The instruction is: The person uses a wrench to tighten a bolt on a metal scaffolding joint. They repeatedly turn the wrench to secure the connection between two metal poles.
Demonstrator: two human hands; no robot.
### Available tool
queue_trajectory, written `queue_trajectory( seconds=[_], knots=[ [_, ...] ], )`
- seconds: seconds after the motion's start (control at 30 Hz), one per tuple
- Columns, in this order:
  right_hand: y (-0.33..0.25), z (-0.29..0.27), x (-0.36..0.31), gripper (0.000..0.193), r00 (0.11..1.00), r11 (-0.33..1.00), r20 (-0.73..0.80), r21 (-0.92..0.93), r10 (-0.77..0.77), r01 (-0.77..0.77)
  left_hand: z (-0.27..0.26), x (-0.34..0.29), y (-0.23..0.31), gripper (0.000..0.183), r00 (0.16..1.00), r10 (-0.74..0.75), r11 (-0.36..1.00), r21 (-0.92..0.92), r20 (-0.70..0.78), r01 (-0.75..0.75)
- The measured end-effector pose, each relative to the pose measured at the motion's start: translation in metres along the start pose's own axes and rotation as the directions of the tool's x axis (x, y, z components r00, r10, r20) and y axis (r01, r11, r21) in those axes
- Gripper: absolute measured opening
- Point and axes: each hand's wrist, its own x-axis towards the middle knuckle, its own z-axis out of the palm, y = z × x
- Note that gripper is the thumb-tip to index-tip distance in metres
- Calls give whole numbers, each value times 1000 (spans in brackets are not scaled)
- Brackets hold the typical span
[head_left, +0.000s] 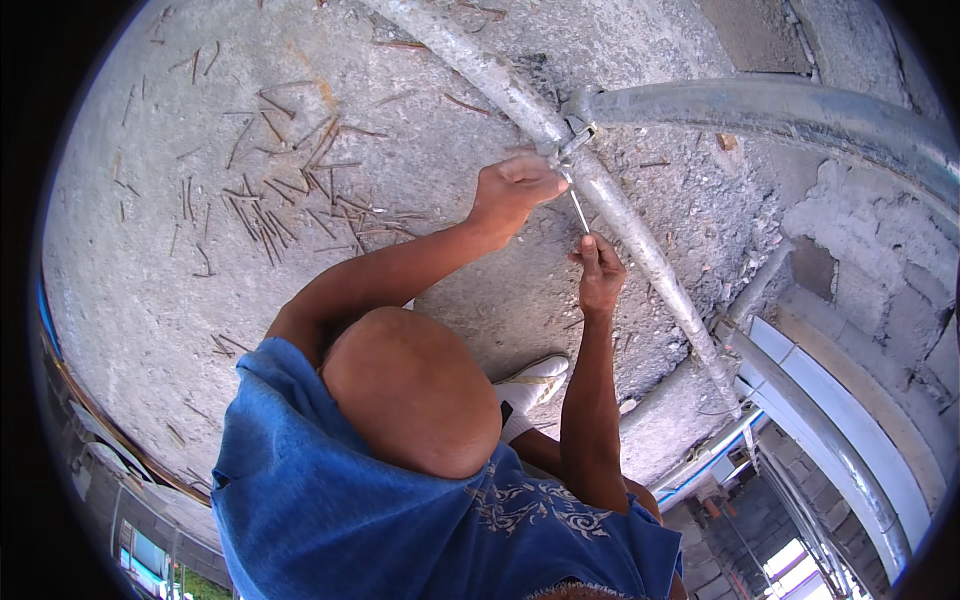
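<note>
Two grey scaffold pipes meet at a metal scaffold clamp (578,140), upper middle of the head view: a long straight pipe (640,235) and a thicker-looking curved one (760,103). Just below the clamp, my left hand (515,197) is closed, its fingertips at the upper end of a thin shiny metal rod (579,212). What those fingertips pinch is too small to make out. Lower down, my right hand (602,275) grips the rod's other end between thumb and fingers. The rod slants beside the straight pipe; whether it touches the clamp is hidden.
Several rusty nails or short rods (265,225) lie scattered over the rough concrete floor (150,300) at left. My bent knee (412,390) and white shoe (540,380) are close below my hands. A broken block wall (870,240) and more pipes (830,430) stand at right.
</note>
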Motion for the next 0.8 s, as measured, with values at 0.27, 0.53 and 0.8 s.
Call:
queue_trajectory(
  seconds=[0.27,0.53,0.8],
  knots=[
    [-44,-10,-27,27,969,895,-150,-430,-197,116,0,-1,1,18,999,-10,999,-52,43,12],
    [-12,8,-16,30,987,957,-121,-280,-106,69,0,-1,1,49,999,51,999,-1,-3,-51],
    [-118,-26,-40,20,981,837,-123,-545,-149,58,5,-2,3,46,1000,-11,991,-135,-22,8]
  ],
)
